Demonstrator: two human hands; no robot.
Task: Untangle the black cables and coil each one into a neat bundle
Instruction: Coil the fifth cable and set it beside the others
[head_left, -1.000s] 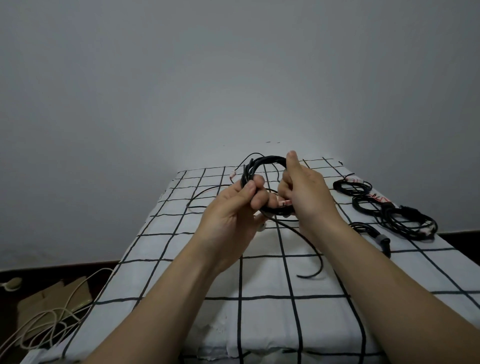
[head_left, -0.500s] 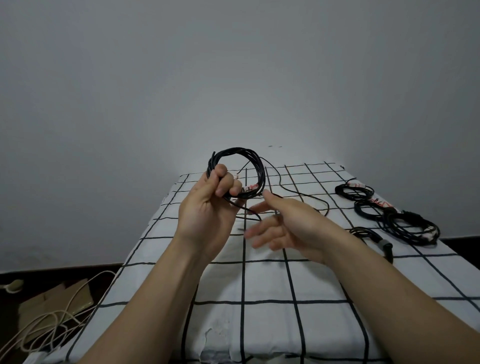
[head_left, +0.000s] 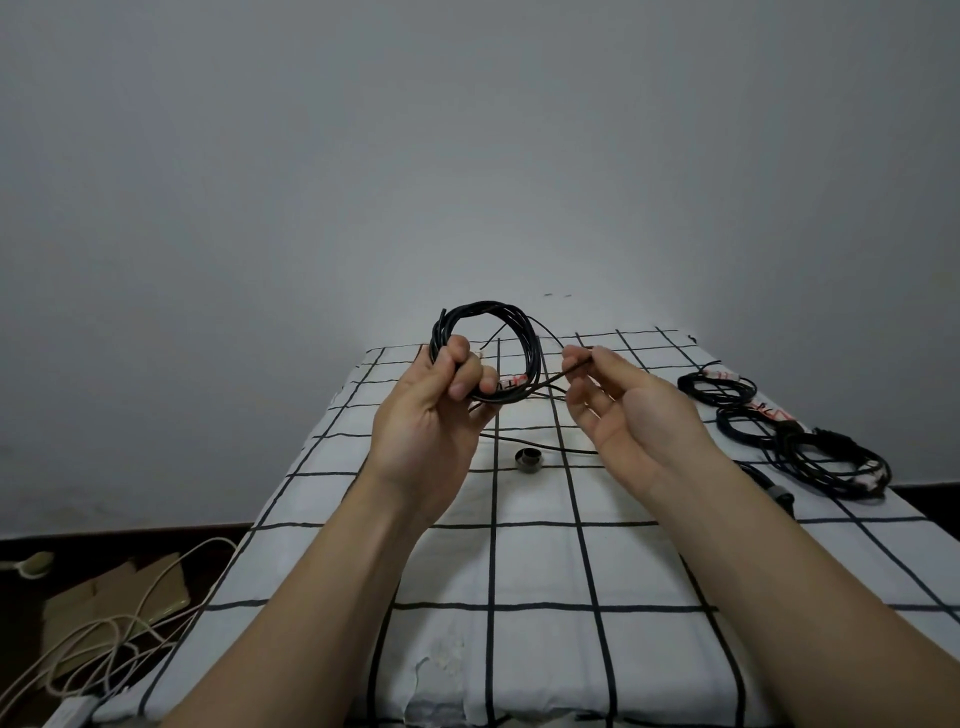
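Held above white black-gridded tablecloth: round coil of thin black cable, gripped in curled left hand. Loose tail pinched by right hand. Lay along cloth's right edge: coiled black cable bundles.

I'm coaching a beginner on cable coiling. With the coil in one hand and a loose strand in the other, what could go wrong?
1. The left hand grips the coil at one side only; loops might fan out.
2. The right hand pinches a loose strand; slack cable lies on the table beside a tape roll, which pulling could snag.
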